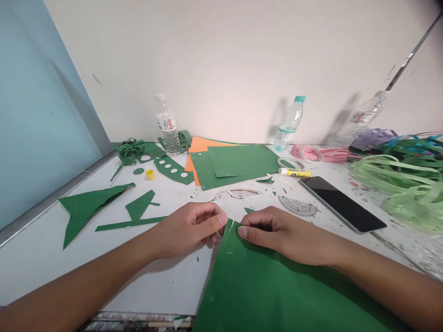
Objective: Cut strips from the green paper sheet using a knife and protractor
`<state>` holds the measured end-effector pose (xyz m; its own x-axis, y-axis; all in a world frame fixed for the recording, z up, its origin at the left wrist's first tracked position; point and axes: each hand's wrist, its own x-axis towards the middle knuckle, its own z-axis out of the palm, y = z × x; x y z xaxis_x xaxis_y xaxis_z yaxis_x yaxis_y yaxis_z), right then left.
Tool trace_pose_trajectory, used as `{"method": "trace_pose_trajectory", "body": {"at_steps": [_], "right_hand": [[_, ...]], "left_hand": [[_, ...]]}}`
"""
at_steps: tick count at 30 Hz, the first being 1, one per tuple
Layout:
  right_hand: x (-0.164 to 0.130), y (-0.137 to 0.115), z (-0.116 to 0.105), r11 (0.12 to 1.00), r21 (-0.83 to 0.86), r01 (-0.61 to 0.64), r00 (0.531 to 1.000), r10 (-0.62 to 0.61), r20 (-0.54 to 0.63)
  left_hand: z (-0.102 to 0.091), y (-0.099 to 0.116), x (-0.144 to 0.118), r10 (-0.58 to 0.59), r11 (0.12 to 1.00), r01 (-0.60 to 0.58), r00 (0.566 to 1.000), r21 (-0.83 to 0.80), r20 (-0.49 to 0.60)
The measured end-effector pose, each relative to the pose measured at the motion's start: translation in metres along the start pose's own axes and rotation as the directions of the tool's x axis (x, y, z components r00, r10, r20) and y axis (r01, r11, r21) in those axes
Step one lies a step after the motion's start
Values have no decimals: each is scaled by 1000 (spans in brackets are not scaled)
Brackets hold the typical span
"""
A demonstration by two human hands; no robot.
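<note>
A large green paper sheet [263, 290] lies on the white table in front of me. Its far edge has a split. My left hand [190, 228] pinches the paper on the left side of that split. My right hand [280, 233] pinches the right side, its forearm resting across the sheet. The thumbs of both hands nearly touch at the torn edge.
Green offcuts [86, 207] lie at left, a stack of green and orange sheets [228, 163] behind. A phone [342, 203], protractor [297, 206], glue stick [295, 172], yellow cap [150, 174], tape rolls [290, 162], three water bottles [168, 124] and piles of paper strips [401, 173] crowd the back and right.
</note>
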<state>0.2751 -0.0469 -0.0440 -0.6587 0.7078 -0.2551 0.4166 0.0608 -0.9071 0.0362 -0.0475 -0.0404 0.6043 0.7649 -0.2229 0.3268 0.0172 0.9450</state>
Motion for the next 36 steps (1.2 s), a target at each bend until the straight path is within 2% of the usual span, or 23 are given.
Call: {"method": "trace_pose_trajectory", "body": {"at_steps": [4,9,17,21,27,32,36], "right_hand": [[1,3,0,1000,-3,16,1000,-16,-4],[3,5,-2,1000,11,10,1000,-10,-23],[2,4,-3,1000,24,4,999,-3,-35],[4,4,-6,1000,-2,15,998,-16,-67],[2,3,-14,999,37,-6,993,11,-121],[0,0,-18,999,39,-22,986,28,-164],[0,2,-25,998,56,-33,977,44,-211]], "left_hand": [[4,-1,-2,-36,998,37,998,44,-43],[6,-4,2,-58,998,56,994,-21,-97],[3,-2,1,-8,999,6,999,-39,-35],[5,-5,2,-20,999,17,997,-35,-79],[4,-10,3,61,990,-82,981,-112,-183],[3,-7,2,53,996,-62,989,-61,-139],[1,-1,0,157,987,-158,955,19,-253]]}}
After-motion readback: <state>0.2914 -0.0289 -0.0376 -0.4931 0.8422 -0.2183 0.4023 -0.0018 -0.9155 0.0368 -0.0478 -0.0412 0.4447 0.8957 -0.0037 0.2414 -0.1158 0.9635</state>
